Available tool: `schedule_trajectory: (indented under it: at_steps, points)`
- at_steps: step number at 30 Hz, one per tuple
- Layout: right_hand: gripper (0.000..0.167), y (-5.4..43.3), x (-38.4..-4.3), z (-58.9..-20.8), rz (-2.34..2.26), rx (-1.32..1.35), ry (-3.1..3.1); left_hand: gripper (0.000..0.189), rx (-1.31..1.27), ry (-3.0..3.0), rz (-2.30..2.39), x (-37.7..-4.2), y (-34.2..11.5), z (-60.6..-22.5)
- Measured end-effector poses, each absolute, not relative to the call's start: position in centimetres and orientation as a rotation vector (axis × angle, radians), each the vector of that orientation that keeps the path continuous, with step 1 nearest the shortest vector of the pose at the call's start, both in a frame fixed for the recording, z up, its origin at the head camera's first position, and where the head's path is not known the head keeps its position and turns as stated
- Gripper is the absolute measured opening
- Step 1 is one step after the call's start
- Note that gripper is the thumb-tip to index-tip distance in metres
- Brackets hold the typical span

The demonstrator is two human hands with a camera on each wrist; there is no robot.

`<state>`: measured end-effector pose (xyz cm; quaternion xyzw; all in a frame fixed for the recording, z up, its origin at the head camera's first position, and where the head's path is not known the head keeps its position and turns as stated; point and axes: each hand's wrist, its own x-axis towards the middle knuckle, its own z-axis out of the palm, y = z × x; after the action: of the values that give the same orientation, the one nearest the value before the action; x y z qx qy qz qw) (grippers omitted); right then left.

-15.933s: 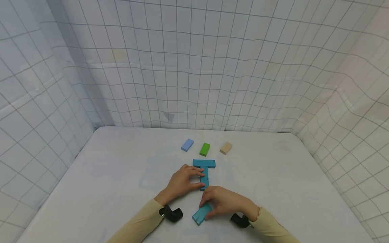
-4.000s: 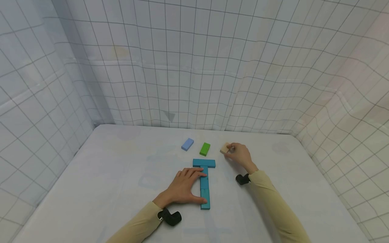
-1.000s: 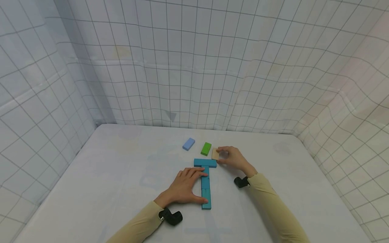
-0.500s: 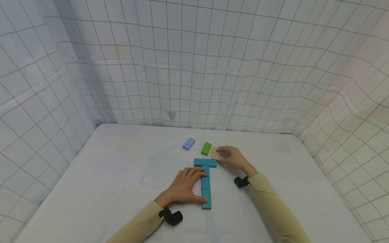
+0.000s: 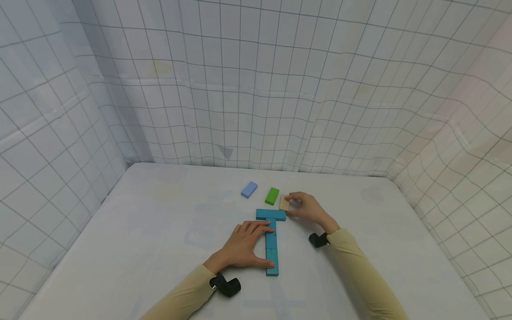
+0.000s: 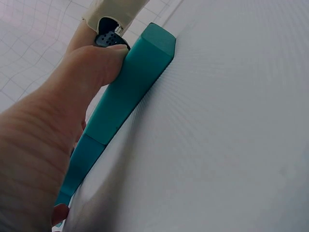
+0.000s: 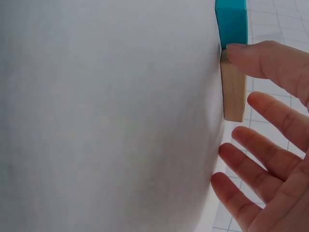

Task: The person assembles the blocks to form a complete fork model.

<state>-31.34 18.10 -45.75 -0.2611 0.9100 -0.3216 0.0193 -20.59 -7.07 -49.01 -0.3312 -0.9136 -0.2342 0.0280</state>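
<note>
Teal blocks lie in a T on the table: a crossbar (image 5: 265, 214) and, running toward me, a stem (image 5: 271, 249) of two blocks end to end. From the left, my left hand (image 5: 240, 249) lies along the stem, fingertips at its upper part and thumb on the lower block. In the left wrist view the thumb touches the side of the teal block (image 6: 130, 82). My right hand (image 5: 307, 210) holds a small wooden block (image 5: 283, 202) between thumb and index finger at the crossbar's right end. The right wrist view shows the wooden block (image 7: 233, 92) against teal.
Behind the crossbar lie a green block (image 5: 272, 196) and, left of it, a light blue block (image 5: 249, 190). The white table (image 5: 160, 213) ends at a grid-patterned curtain (image 5: 256, 111), which also hangs at both sides.
Since the first frame, a teal block has joined the stem's lower end. The wooden block has moved left and turned to the crossbar's right end. The last second shows hardly any motion.
</note>
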Motion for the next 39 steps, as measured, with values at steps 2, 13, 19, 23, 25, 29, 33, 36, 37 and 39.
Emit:
schedule_trajectory:
  at_steps: [2,13,19,23,25,29,33,36,37,39]
  points:
    - [0.044,18.2,-31.4,-45.8,-1.004,-0.818,2.822,0.087,-1.021,-2.820,-0.724,-20.6,-7.1,-49.0]
    - [0.034,18.7,-31.8,-46.1,-1.078,-0.864,2.840,0.088,-1.009,-2.849,-0.714,-20.7,-7.0,-49.3]
    - [0.034,18.0,-32.2,-45.6,-1.126,-0.830,2.842,0.088,-1.006,-2.850,-0.709,-20.7,-7.0,-49.3]
    - [0.039,17.2,-32.6,-45.0,-1.099,-0.769,2.840,0.088,-1.008,-2.835,-0.715,-20.7,-7.0,-49.2]
    - [0.041,16.7,-32.9,-44.9,-1.071,-0.740,2.846,0.087,-1.014,-2.823,-0.721,-20.6,-6.9,-49.2]
    - [0.043,15.8,-33.2,-44.6,-1.034,-0.711,2.852,0.088,-1.021,-2.808,-0.728,-20.6,-6.9,-49.2]
    - [0.046,15.0,-33.5,-44.4,-1.003,-0.676,2.847,0.088,-1.017,-2.820,-0.721,-20.6,-7.0,-49.3]
    - [0.048,14.4,-33.8,-44.5,-0.964,-0.655,2.853,0.088,-1.015,-2.829,-0.719,-20.6,-7.0,-49.4]
    - [0.048,14.3,-33.9,-44.5,-0.944,-0.650,2.857,0.088,-1.014,-2.830,-0.720,-20.7,-7.0,-49.4]
    - [0.049,13.9,-34.2,-44.4,-0.894,-0.649,2.872,0.088,-1.008,-2.838,-0.717,-20.7,-7.0,-49.4]
